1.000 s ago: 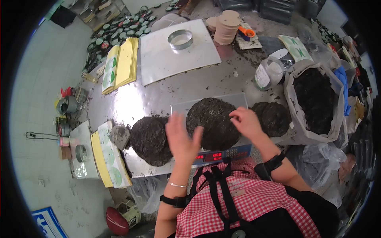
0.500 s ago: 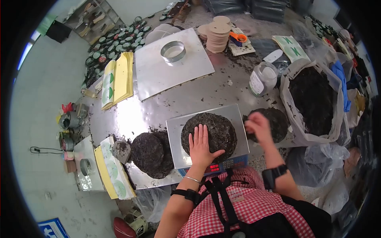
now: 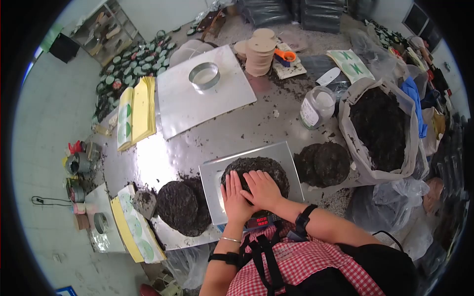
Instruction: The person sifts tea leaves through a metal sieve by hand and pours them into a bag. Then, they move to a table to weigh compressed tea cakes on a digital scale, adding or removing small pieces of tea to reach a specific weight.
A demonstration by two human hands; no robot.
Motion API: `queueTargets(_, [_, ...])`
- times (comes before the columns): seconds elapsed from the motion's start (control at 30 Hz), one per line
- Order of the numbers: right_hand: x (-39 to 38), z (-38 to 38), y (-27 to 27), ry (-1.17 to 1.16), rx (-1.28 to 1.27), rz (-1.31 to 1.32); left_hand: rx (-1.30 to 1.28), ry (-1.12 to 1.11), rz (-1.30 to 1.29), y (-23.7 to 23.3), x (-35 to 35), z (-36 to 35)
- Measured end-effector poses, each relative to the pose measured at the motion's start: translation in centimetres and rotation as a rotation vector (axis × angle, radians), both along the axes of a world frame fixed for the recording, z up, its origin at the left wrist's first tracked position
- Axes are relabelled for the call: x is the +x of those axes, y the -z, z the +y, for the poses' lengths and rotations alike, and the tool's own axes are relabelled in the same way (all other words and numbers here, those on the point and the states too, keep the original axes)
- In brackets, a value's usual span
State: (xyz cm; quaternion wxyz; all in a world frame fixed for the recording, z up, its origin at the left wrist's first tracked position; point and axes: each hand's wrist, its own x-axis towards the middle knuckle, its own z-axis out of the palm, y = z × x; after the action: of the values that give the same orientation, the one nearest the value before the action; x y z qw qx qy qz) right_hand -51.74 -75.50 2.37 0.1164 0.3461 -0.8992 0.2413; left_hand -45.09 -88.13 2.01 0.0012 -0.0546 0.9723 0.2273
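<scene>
A dark, rough round cake (image 3: 261,165) of pressed material lies on the metal pan (image 3: 211,185) of a digital scale, whose red display (image 3: 260,221) shows below it. My left hand (image 3: 238,202) rests on the cake's left part with fingers stretched out. Beside it, my right hand (image 3: 263,190) lies flat on the cake's near middle, its fingers extended and its edge against the left hand. Both hands cover the near side of the cake. More dark round cakes, overlapping, lie left of the scale (image 3: 177,208) and others (image 3: 332,164) to its right.
An open bag (image 3: 350,98) of dark loose material stands at the right, near a clear jar (image 3: 317,108). Toward the back are a metal board (image 3: 170,116) with a metal ring (image 3: 204,76), yellow sheets (image 3: 144,113) and stacked tan discs (image 3: 259,54). A grey block (image 3: 144,203) sits left.
My right hand has come from the cakes on the right onto the cake on the scale. My left hand stays on that cake, now nearer its left side. The camera view has shifted slightly.
</scene>
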Motion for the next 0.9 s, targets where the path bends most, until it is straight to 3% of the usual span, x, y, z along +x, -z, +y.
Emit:
queueTargets(0.1, [0.5, 0.3, 1.1, -0.087, 0.094, -0.192, 0.025, -0.023, 0.104, 0.7, -0.1, 0.0])
queueTargets(0.2, [0.1, 0.7, 2.6, -0.12, -0.035, -0.147, 0.002, -0.004, 0.05, -0.2, -0.1, 0.1])
queueTargets(0.27, [0.0, 1.4, 3.2, -0.133, -0.331, -0.288, -0.005, -0.006, 0.04, -0.8, -0.5, 0.1])
queueTargets(0.3, [-0.7, 1.6, 2.9, -0.143, -0.323, -0.288, -0.003, -0.014, 0.009, -1.2, -0.5, 0.2])
queueTargets(0.37, [-2.7, 1.7, 2.1, 0.464, -1.114, -0.944, -0.004, -0.034, -0.03, -1.5, -0.4, 0.5])
queueTargets(0.4, [-3.3, 2.2, 2.0, 0.458, -1.116, -0.952, -0.029, -0.018, -0.052, -1.5, -0.5, 0.4])
queueTargets(0.57, [-8.3, 14.7, 3.5, 0.201, -2.384, -1.258, -0.062, 0.011, -0.095, -2.2, -0.6, 0.4])
queueTargets(0.63, [-10.0, 21.1, 5.5, 0.633, -1.965, -0.855, -0.053, 0.014, -0.105, -2.4, -0.4, 0.5])
queueTargets(0.67, [-9.3, 22.7, 4.8, 0.864, -1.032, -0.674, -0.042, 0.031, -0.107, -2.6, -0.5, 0.3])
queueTargets(0.7, [-8.3, 24.0, 4.0, 0.938, -0.103, -0.425, -0.05, 0.037, -0.103, -3.0, -0.4, 0.0])
queueTargets(0.77, [-6.2, 26.1, 8.1, 0.998, 0.132, -0.246, 0.082, -0.038, 0.101, -4.0, 0.5, -1.4])
queueTargets(0.8, [-5.2, 26.1, 6.3, 0.977, 0.03, -0.43, 0.095, -0.099, 0.178, -4.4, 1.0, -3.3])
queueTargets(0.83, [-4.2, 26.0, 5.5, 0.967, 0.041, -0.444, 0.175, -0.217, 0.334, -4.0, 1.6, -4.9])
queueTargets(0.9, [-2.3, 25.6, 5.2, 0.782, -0.174, -0.382, 0.391, -0.508, 0.379, -1.8, 2.7, -8.8])
